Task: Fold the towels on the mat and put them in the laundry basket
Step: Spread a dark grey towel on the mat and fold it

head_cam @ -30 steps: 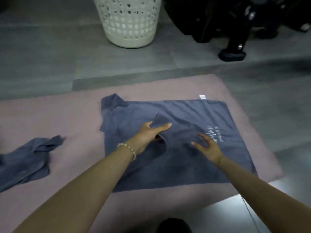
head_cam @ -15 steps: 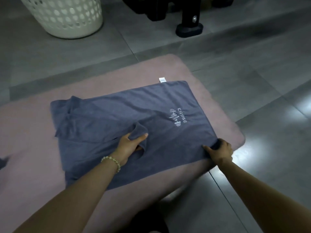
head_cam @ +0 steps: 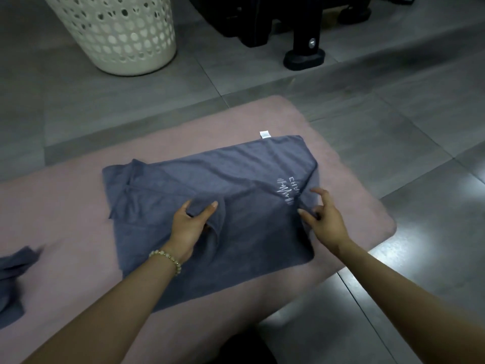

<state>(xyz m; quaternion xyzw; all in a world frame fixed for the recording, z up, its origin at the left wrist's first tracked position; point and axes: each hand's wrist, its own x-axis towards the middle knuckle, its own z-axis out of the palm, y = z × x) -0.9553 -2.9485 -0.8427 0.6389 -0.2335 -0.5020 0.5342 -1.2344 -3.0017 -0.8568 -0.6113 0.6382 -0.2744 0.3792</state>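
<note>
While the left hand (head_cam: 190, 227) keeps pinching a fold in the towel (head_cam: 249, 232) on the mat (head_cam: 210, 132), the right hand (head_cam: 324, 219), its grip moved off the near corner, seemingly pinches the right edge, starting the fold.

A single view, from a camera on the person's head; it faces forward and steeply down on the mat (head_cam: 65, 211), close; the left hand (head_cam: 187, 227) and right hand (head_cam: 325, 222) lie mid-frame; the laundry basket (head_cam: 115, 35) is cut by the top edge.
</note>
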